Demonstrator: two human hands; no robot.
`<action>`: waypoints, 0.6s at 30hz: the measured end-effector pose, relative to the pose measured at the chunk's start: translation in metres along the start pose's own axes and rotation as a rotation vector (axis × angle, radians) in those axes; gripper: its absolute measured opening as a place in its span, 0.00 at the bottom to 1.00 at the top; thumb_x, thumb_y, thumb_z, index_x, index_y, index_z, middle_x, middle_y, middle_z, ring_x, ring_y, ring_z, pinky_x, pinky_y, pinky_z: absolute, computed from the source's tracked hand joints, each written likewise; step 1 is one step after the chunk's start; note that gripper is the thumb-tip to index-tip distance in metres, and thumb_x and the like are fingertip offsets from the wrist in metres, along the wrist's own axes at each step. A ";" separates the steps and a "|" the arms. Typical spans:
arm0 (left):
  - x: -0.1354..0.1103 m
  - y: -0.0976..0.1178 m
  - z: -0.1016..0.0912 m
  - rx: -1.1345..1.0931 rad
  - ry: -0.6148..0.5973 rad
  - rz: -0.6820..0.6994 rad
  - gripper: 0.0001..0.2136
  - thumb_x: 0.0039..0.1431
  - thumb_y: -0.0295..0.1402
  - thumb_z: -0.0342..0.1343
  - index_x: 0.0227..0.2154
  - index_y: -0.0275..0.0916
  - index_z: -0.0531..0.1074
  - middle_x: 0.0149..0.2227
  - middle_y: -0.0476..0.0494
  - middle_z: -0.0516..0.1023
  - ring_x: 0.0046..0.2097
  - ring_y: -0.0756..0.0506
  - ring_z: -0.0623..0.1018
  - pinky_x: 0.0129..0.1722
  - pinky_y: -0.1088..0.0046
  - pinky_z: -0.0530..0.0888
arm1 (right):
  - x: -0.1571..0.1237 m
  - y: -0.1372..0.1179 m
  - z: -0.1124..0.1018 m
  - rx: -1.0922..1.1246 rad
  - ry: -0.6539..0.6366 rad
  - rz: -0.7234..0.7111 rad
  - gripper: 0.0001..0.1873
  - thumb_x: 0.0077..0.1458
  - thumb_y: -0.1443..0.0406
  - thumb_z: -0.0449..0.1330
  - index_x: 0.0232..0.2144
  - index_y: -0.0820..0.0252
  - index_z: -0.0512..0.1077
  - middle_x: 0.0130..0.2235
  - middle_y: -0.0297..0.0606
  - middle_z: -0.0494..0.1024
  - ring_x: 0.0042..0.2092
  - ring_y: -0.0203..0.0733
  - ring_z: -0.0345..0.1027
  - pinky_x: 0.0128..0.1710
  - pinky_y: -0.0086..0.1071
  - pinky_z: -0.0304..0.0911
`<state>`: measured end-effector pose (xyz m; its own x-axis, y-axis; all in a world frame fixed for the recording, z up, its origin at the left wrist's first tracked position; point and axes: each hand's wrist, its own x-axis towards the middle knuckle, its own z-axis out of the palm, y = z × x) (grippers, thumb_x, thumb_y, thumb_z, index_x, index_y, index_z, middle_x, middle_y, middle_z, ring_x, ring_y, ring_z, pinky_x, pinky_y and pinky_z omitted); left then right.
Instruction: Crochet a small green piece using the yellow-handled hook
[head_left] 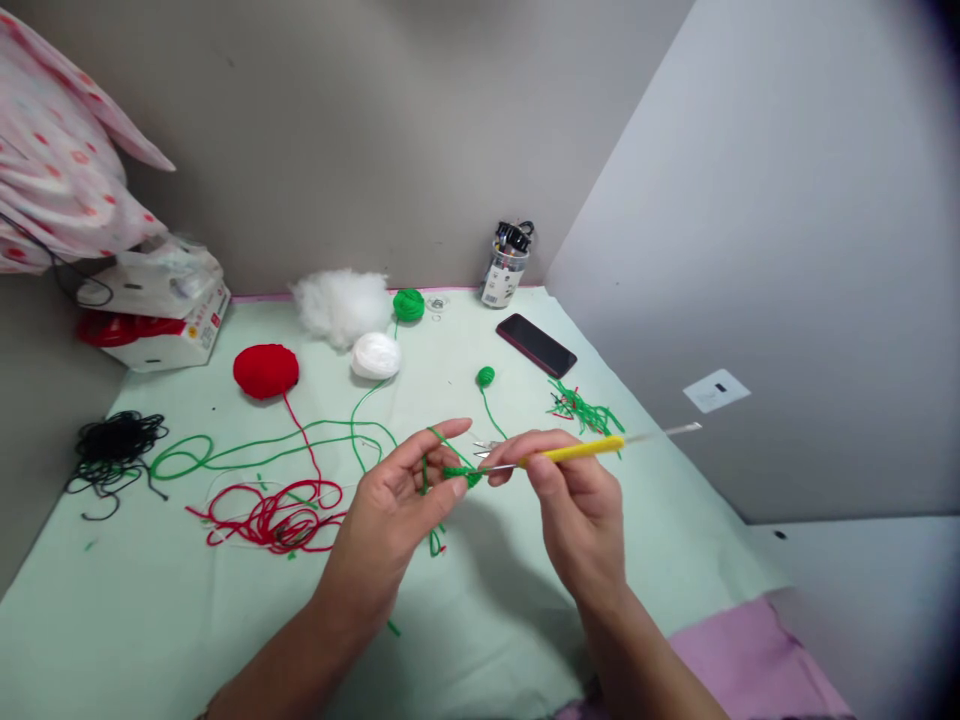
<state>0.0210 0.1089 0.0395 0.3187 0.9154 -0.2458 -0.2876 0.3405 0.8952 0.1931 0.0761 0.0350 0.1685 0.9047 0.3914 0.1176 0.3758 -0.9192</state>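
Between the thumb and fingers of my left hand point(401, 505) is a small piece of green crochet work point(463, 475). Green yarn runs over the raised index finger of that hand. My right hand point(574, 510) is closed around the yellow handle of a crochet hook point(581, 450). The hook's metal shaft reaches left to the green work, where its tip is hard to make out. Behind my hands, a small green crocheted ball point(485, 376) lies on the table with a yarn tail. Scissors point(486, 449) are partly hidden behind my right fingers.
On the table point(187, 640) are a red yarn ball point(266, 371), white yarn point(376, 356), green yarn point(409, 305), white stuffing point(341, 305), tangled red yarn point(277, 515) and black yarn point(116, 445). A phone point(536, 345), green scraps point(589, 411) and a jar point(505, 270) are at the right.
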 end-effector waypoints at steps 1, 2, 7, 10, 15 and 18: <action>0.000 -0.001 0.001 0.037 0.025 0.027 0.17 0.57 0.34 0.70 0.50 0.50 0.84 0.36 0.49 0.75 0.38 0.47 0.72 0.39 0.73 0.71 | -0.002 -0.001 0.000 -0.090 -0.016 -0.071 0.12 0.73 0.66 0.55 0.43 0.53 0.79 0.39 0.38 0.84 0.38 0.41 0.79 0.41 0.38 0.75; -0.001 -0.002 0.002 0.074 0.053 0.057 0.17 0.57 0.33 0.70 0.49 0.50 0.84 0.36 0.50 0.75 0.37 0.48 0.71 0.39 0.73 0.71 | -0.005 -0.001 0.001 -0.184 -0.039 -0.160 0.12 0.72 0.68 0.54 0.45 0.52 0.79 0.39 0.38 0.84 0.39 0.42 0.79 0.42 0.39 0.75; -0.003 -0.004 0.006 0.010 0.065 0.045 0.22 0.56 0.32 0.72 0.55 0.48 0.81 0.34 0.51 0.76 0.34 0.50 0.71 0.35 0.77 0.70 | -0.012 0.001 0.004 -0.619 -0.115 -0.563 0.18 0.67 0.72 0.58 0.55 0.52 0.77 0.43 0.44 0.85 0.44 0.48 0.80 0.41 0.41 0.76; -0.001 -0.002 0.004 -0.222 -0.067 -0.135 0.26 0.56 0.34 0.72 0.59 0.43 0.79 0.24 0.57 0.68 0.25 0.54 0.62 0.31 0.78 0.67 | -0.011 0.002 0.005 -0.587 -0.052 -0.524 0.19 0.67 0.73 0.60 0.53 0.48 0.79 0.43 0.42 0.84 0.44 0.47 0.80 0.42 0.41 0.76; 0.003 0.006 0.000 -0.325 -0.087 -0.157 0.21 0.57 0.32 0.72 0.55 0.42 0.82 0.21 0.59 0.65 0.24 0.56 0.58 0.43 0.74 0.72 | 0.000 0.000 0.007 -0.027 0.059 -0.174 0.13 0.71 0.67 0.58 0.44 0.48 0.82 0.35 0.36 0.82 0.35 0.41 0.74 0.35 0.37 0.72; 0.002 0.006 0.003 -0.246 -0.108 -0.111 0.20 0.55 0.34 0.73 0.52 0.45 0.83 0.30 0.53 0.74 0.27 0.55 0.63 0.31 0.77 0.67 | 0.002 0.002 0.009 0.044 0.004 -0.102 0.10 0.70 0.65 0.61 0.41 0.49 0.83 0.37 0.37 0.84 0.39 0.44 0.77 0.35 0.37 0.72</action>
<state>0.0226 0.1115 0.0453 0.4506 0.8462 -0.2845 -0.4520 0.4910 0.7447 0.1852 0.0804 0.0340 0.1619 0.8603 0.4834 0.0910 0.4748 -0.8754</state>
